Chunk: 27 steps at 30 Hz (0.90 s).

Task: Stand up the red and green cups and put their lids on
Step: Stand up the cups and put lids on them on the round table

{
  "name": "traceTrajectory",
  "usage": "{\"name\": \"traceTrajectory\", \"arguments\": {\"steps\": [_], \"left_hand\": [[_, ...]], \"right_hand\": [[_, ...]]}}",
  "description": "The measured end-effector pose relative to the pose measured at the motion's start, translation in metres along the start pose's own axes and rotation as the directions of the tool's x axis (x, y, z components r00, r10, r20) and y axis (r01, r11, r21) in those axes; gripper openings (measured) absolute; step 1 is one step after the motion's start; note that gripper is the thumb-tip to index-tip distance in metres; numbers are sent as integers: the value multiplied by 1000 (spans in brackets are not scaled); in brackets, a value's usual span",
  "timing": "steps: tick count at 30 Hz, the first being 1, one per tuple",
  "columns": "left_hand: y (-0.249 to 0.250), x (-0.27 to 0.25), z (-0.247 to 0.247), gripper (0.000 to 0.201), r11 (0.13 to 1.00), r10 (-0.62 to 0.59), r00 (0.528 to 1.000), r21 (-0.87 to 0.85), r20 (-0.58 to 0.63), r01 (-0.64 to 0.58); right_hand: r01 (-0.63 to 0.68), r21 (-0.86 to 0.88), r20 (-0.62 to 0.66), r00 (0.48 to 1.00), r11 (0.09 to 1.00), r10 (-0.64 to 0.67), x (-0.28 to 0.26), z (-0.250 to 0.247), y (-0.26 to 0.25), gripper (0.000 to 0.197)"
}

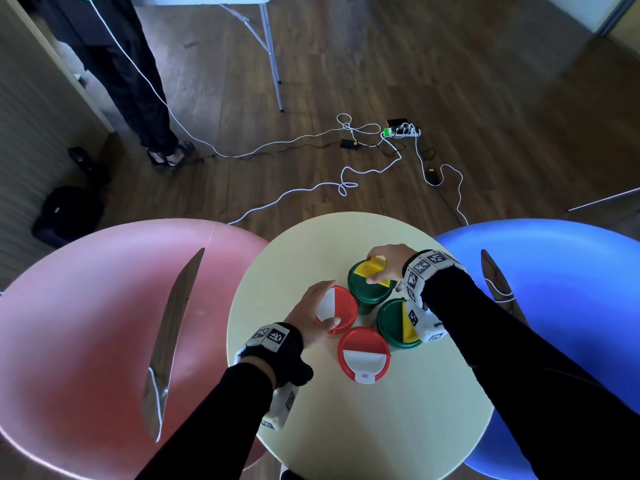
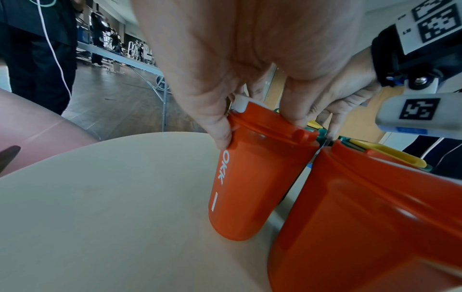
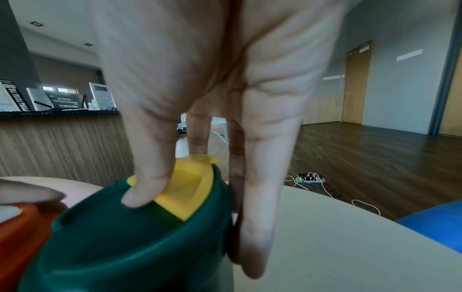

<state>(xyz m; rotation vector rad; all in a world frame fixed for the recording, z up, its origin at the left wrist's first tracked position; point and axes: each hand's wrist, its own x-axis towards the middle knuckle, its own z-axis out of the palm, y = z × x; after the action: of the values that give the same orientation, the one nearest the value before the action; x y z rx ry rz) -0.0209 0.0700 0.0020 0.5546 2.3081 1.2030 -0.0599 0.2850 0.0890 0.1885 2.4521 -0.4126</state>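
Four cups stood upright w/ lids on, clustered mid-right on the round table [image 1: 311, 244], nearly touching: far red cup [image 1: 337, 310], near red cup [image 1: 363, 353], far green cup [image 1: 369, 285], near green cup [image 1: 396, 323]. Left hand [image 1: 313, 313] sat over the far red cup, thumb and fingers [image 2: 220, 126] curled round the lid rim, prob. pressing it down to seat it. Right hand [image 1: 388, 263] did the same on the far green cup, thumb [image 3: 147, 177] on the yellow flap [image 3: 185, 189], other fingers down the cup's side to steady it. Task looked about finished, just final lid checks. Pink chair [image 1: 86, 306] left, blue chair [image 1: 554, 271] right, cables and a power strip [image 1: 401, 131] on the floor beyond.
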Motion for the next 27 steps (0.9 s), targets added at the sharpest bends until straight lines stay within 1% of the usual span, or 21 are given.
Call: {"name": "traceTrajectory", "arguments": {"steps": [4,9,13,27], "left_hand": [[2,-1,0,67,1000,-11,1000,-2,1,11],[2,-2,0,67,1000,-10,1000,8,2,10],[3,-2,-1,67,1000,-23,1000,-9,2,23],[8,0,-7,67,1000,-18,998,23,58,17]], "right_hand": [[6,-32,5,1000,999,-5,1,-3,-4,55],[58,-152,-1,998,987,-59,3,-3,-8,52],[68,-158,-1,998,985,-69,4,-3,-8,51],[72,-157,17,997,985,-71,7,-2,-5,55]]}}
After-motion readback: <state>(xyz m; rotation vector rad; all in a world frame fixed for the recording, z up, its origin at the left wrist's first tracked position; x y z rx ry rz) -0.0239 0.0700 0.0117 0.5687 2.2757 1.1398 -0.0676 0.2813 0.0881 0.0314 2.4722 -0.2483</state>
